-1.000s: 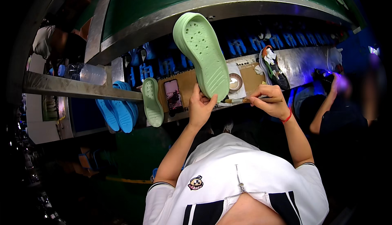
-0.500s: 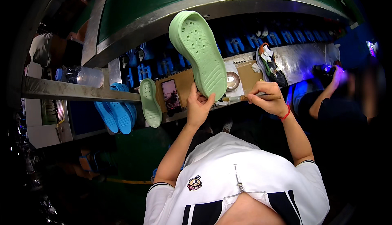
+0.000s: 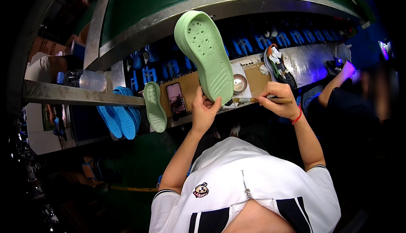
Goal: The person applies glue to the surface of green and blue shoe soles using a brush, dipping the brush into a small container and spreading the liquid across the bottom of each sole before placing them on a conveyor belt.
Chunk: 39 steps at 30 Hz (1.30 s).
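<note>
My left hand (image 3: pixel 204 109) is closed on one end of a light green shoe sole (image 3: pixel 207 59), which tilts up and away over the bench, its hollow, holed side facing me. In my right hand (image 3: pixel 277 101) is a brush (image 3: pixel 245 100) with a wooden handle, its bristles pointing left, close to the lower right edge of the sole. I cannot tell whether the bristles touch it. Just beyond the brush stands a small round pot (image 3: pixel 240 83) on white paper. A second green sole (image 3: pixel 155 106) lies to the left of my left hand, beside a phone (image 3: pixel 176 99).
Several blue soles (image 3: pixel 122 117) are stacked at the left by a metal bar (image 3: pixel 80 93) and a clear plastic bottle (image 3: pixel 91 80). A partly made shoe (image 3: pixel 279 67) stands on the bench to the right. Blue shoe holders line the back; a co-worker's arm (image 3: pixel 336 85) shows at right.
The brush has shifted slightly right and a little up, its bristles now a bit farther from the sole. The sole has barely moved. The co-worker's hand at right has shifted.
</note>
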Tool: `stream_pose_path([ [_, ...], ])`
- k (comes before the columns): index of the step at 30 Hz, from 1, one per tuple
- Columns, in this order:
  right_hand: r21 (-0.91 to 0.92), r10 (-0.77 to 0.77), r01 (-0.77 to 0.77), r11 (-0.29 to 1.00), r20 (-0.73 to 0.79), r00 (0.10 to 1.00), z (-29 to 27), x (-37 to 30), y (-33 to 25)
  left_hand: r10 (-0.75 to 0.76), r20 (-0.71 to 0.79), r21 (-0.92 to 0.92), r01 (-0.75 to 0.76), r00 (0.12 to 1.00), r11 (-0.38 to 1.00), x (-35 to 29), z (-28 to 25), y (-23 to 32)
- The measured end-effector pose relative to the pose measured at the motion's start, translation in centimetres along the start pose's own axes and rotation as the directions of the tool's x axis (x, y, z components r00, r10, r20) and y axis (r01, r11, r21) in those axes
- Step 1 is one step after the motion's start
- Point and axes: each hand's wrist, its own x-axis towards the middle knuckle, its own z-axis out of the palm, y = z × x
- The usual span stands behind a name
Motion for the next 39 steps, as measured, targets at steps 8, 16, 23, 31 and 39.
stream_pose_path([
  [8,-0.004,-0.081,0.081,0.997,-0.027,0.996,0.1,0.6,-0.5,0.001,-0.005,0.01,-0.001,1.0,1.0,-0.1,0.0,0.3],
  [16,0.039,0.008,-0.004,0.999,-0.082,0.997,1.0,0.5,-0.1,-0.005,0.03,-0.024,0.006,1.0,1.0,0.8,0.1,0.4],
  [23,0.517,0.213,0.018,0.856,-0.385,0.898,-1.9,-2.1,-1.8,0.129,0.077,-0.075,-0.123,0.989,0.989,8.9,-0.8,6.7],
  [31,0.529,0.257,-0.087,0.844,-0.256,0.932,0.1,-2.0,-0.7,0.002,-0.008,-0.572,-0.007,1.0,0.82,31.0,-8.5,19.0],
  [39,0.491,0.405,-0.308,0.815,-0.102,0.909,4.0,-3.6,1.2,-0.008,-0.351,-0.054,-0.012,0.937,0.998,1.9,-8.7,-5.1],
])
